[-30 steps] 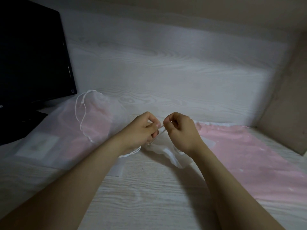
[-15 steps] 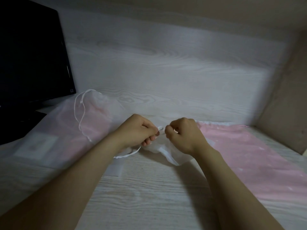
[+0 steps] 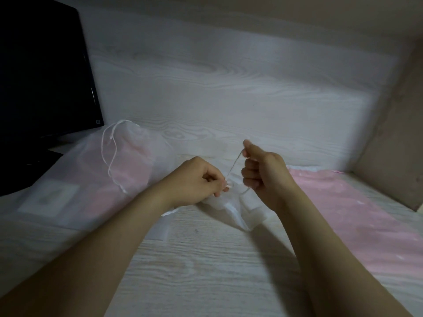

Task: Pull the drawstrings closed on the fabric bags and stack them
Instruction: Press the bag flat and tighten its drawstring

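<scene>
A white bag [image 3: 238,211] is lying bunched mid-tabletop, its drawstring [image 3: 234,165] stretching taut; a sheer bag [image 3: 137,152] is lying near the left edge

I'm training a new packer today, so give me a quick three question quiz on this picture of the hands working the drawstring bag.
1. True or false: the right hand pinches the drawstring, drawn up from the small white bag.
2. What does the left hand hold? A) the monitor's edge B) the white bag's gathered mouth C) the pink cloth
3. Fill in: the sheer bag with the looped cord lies on the person's ____ side.
Key: 1 true; 2 B; 3 left.
</scene>
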`<state>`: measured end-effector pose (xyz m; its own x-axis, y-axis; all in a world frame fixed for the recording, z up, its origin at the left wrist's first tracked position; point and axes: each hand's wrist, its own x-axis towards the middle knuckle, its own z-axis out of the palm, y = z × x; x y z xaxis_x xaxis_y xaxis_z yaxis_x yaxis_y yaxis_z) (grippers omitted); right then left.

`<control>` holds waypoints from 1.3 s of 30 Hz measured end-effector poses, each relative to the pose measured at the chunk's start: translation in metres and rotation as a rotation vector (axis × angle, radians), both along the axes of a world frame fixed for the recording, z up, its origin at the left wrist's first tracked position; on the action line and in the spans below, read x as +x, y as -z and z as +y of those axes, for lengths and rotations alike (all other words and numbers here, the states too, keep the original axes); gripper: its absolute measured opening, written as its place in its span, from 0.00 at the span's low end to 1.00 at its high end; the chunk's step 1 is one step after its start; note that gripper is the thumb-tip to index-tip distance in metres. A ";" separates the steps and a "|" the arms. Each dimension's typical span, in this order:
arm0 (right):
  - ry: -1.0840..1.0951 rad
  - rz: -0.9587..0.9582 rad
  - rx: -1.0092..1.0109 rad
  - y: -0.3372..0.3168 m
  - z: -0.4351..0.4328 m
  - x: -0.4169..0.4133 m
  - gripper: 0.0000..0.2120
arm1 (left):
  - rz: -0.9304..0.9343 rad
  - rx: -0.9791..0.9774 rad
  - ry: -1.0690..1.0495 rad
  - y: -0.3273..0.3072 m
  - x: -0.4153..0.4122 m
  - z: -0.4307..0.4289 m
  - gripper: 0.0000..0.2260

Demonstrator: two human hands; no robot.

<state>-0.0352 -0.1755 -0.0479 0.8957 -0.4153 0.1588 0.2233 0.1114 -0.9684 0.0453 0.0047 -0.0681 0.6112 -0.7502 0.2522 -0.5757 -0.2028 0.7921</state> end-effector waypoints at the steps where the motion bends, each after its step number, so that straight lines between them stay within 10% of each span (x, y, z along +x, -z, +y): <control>1: 0.033 -0.061 0.074 -0.002 0.000 0.000 0.14 | 0.012 0.001 0.009 0.001 0.001 -0.001 0.09; 8: 0.319 -0.307 0.039 -0.004 -0.011 0.000 0.10 | 0.159 -0.030 0.085 0.003 0.004 -0.004 0.11; 14: 0.558 0.086 -1.141 0.022 -0.011 0.014 0.25 | 0.302 -0.089 0.067 0.001 0.007 -0.006 0.11; 25: 0.223 -0.086 -1.090 0.009 0.014 -0.001 0.11 | 0.472 -0.193 -0.023 0.001 0.013 -0.009 0.09; 39: 0.271 -0.161 -1.509 0.018 0.017 0.013 0.04 | 0.454 -0.133 -0.084 0.005 0.023 -0.008 0.08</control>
<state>-0.0220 -0.1588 -0.0663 0.7550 0.0735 0.6516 0.1844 -0.9774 -0.1034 0.0685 -0.0030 -0.0731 0.7388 -0.6730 0.0361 -0.1513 -0.1135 0.9819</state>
